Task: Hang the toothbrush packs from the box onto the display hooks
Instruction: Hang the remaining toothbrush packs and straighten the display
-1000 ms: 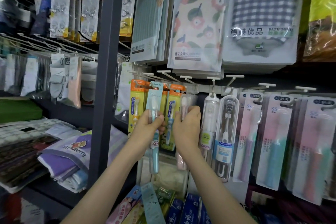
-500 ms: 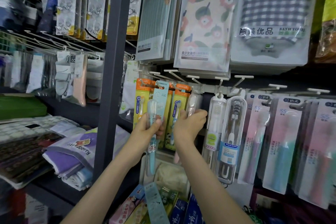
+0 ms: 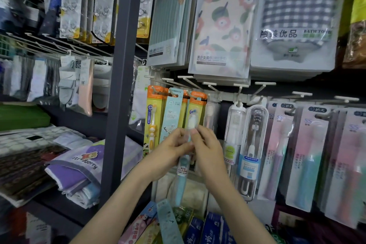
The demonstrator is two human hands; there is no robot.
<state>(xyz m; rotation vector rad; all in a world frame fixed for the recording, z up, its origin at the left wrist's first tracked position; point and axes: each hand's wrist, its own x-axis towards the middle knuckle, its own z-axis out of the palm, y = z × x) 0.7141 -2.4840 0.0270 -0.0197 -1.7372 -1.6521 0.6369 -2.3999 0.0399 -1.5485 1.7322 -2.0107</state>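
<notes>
Since the earlier frame the right hand (image 3: 208, 150) has left the pink pack (image 3: 211, 117) hanging on its hook and joined the left hand (image 3: 170, 151) on the blue-handled pack (image 3: 182, 182), which now sits further right, before the orange packs (image 3: 196, 105). Both hands pinch this clear pack at its upper part, fingers curled round it. It stands upright, its top just below the hooks (image 3: 210, 85).

You are in a shop, in a household-goods aisle: packaged toothbrushes (image 3: 251, 150) hang in rows from white display hooks (image 3: 265, 83), with sealed bath towel packs (image 3: 297, 25) above them. To your left, carded metal hooks (image 3: 71, 10) and socks (image 3: 67, 81) fill the wire racks (image 3: 49, 45), and folded textiles (image 3: 75, 174) lie on a shelf (image 3: 59, 210).
</notes>
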